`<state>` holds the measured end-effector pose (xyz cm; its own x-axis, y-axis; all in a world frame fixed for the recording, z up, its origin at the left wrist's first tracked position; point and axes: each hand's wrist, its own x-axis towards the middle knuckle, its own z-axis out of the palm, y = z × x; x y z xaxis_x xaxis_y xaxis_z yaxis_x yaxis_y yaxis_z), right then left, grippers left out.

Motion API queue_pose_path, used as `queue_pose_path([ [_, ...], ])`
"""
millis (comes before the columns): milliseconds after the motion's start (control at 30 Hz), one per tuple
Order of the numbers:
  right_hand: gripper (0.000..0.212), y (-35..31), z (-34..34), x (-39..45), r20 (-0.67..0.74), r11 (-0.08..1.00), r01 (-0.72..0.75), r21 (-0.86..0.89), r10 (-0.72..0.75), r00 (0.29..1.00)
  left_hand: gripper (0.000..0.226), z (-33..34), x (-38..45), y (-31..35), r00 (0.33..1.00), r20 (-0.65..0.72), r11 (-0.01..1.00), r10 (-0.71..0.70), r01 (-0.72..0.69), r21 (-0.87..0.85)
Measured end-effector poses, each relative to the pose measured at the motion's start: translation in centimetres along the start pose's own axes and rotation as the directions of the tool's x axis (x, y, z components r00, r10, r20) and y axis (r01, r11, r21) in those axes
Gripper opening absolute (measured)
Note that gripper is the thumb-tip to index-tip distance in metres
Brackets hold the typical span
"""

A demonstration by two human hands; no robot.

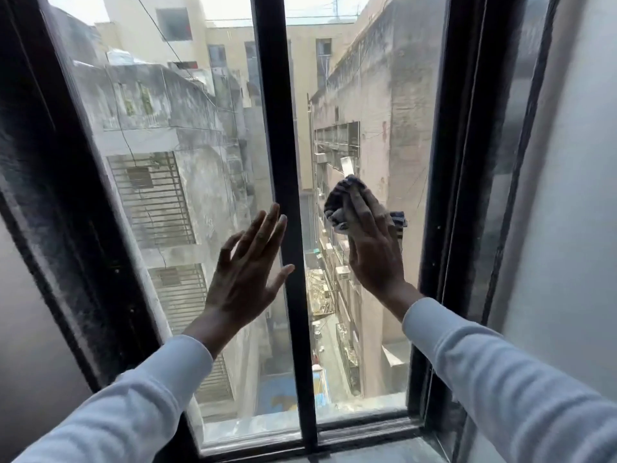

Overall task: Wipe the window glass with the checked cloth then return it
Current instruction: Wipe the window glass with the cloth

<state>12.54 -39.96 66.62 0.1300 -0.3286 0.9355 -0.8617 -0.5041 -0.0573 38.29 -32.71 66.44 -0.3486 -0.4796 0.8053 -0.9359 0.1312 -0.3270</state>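
Observation:
The window glass (187, 182) has two panes split by a black centre bar (283, 162). My right hand (374, 248) presses the bunched blue-and-white checked cloth (340, 202) flat against the right pane, at mid height. The cloth sticks out above and to the right of my fingers. My left hand (247, 269) is spread open with fingers apart on the left pane, its thumb and fingertips reaching the centre bar. It holds nothing.
A black window frame (66, 195) runs down the left side and another black upright (460, 162) stands to the right. The sill (360, 432) lies along the bottom. A pale wall (574, 228) stands at far right. Buildings and an alley show outside.

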Motion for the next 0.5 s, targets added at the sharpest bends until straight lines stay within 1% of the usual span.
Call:
queue_pose_path([
  [67,0.067,1.9,0.5,-1.7,0.089,0.983,-0.18,0.024,0.177,0.98,0.088,0.7,1.3,1.6,0.999,0.014,0.993,0.052,-0.053,0.108],
  [100,0.068,2.1,0.9,-3.4,0.144,0.982,-0.186,0.019,0.181,0.973,0.088,1.0,1.7,2.0,0.998,0.023,0.985,0.055,-0.058,0.161],
  [133,0.068,1.6,1.6,-5.3,0.204,0.993,-0.116,0.011,0.112,0.973,0.089,1.3,1.9,2.2,0.998,0.031,0.979,0.054,-0.059,0.197],
  [200,0.073,0.6,3.0,-6.5,0.29,0.987,0.162,-0.014,-0.151,0.945,0.09,1.7,1.9,2.2,0.998,0.028,0.968,0.055,-0.06,0.245],
  [233,0.076,0.3,3.5,-4.7,0.266,0.962,0.271,-0.004,-0.261,0.928,0.091,1.9,1.9,2.3,0.998,0.019,0.964,0.059,-0.062,0.26],
  [267,0.079,0.3,3.9,-2.0,0.206,0.944,0.33,-0.015,-0.32,0.925,0.091,2.1,2.0,2.3,0.998,0.016,0.96,0.066,-0.068,0.271],
  [300,0.079,0.3,3.8,0.8,0.133,0.951,0.308,-0.027,-0.302,0.944,0.092,2.2,2.1,2.2,0.997,0.016,0.955,0.077,-0.078,0.286],
  [333,0.077,0.7,3.6,3.3,0.042,0.979,0.2,-0.035,-0.198,0.979,0.094,2.4,2.1,2.1,0.996,0.012,0.949,0.085,-0.085,0.305],
  [367,0.075,1.1,3.1,4.8,-0.064,1.0,0.02,-0.01,-0.02,0.998,0.095,2.4,2.1,2.0,0.996,0.009,0.945,0.09,-0.089,0.316],
  [400,0.075,1.1,2.8,4.8,-0.133,0.982,-0.184,0.042,0.188,0.973,0.097,2.2,2.2,1.8,0.996,0.019,0.946,0.093,-0.094,0.31],
  [433,0.075,0.5,2.8,3.6,-0.144,0.935,-0.34,0.103,0.353,0.925,0.098,2.0,2.2,1.7,0.995,0.036,0.949,0.096,-0.102,0.297],
  [467,0.076,-0.6,3.1,1.6,-0.115,0.904,-0.41,0.126,0.423,0.899,0.099,2.1,2.2,1.6,0.994,0.045,0.95,0.101,-0.11,0.293],
  [500,0.077,-2.1,3.7,-0.4,-0.049,0.921,-0.373,0.111,0.38,0.924,0.099,2.1,2.2,1.6,0.994,0.049,0.949,0.1,-0.11,0.295],
])
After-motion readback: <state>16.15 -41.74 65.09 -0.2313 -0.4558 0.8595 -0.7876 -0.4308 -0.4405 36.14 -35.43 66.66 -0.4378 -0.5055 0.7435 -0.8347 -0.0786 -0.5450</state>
